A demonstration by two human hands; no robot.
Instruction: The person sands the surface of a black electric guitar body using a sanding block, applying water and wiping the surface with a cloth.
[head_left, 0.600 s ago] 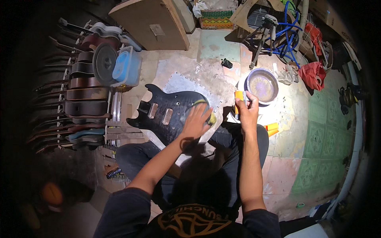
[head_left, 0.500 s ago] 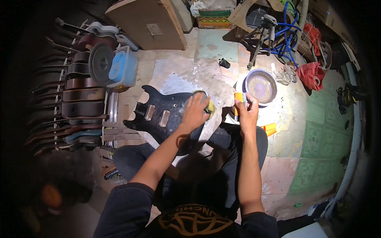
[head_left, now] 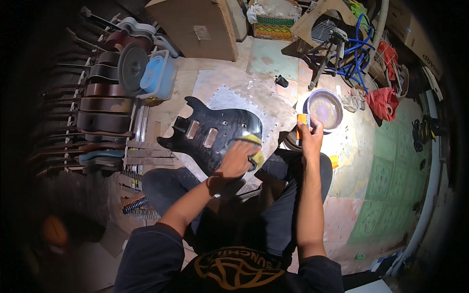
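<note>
Left hand (head_left: 238, 158) clamped on yellow sponge (head_left: 253, 146) atop black guitar body (head_left: 215, 134), right hand (head_left: 310, 137) gripping orange block (head_left: 302, 120) at centre frame.

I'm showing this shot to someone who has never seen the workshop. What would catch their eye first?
Probably the black guitar body lying flat in the middle, with the left hand pressing a yellow pad on its lower end. Next, the right hand holding a small orange thing up beside the brightly lit round basin. On the left, a dark row of guitar bodies stands in a rack.
</note>
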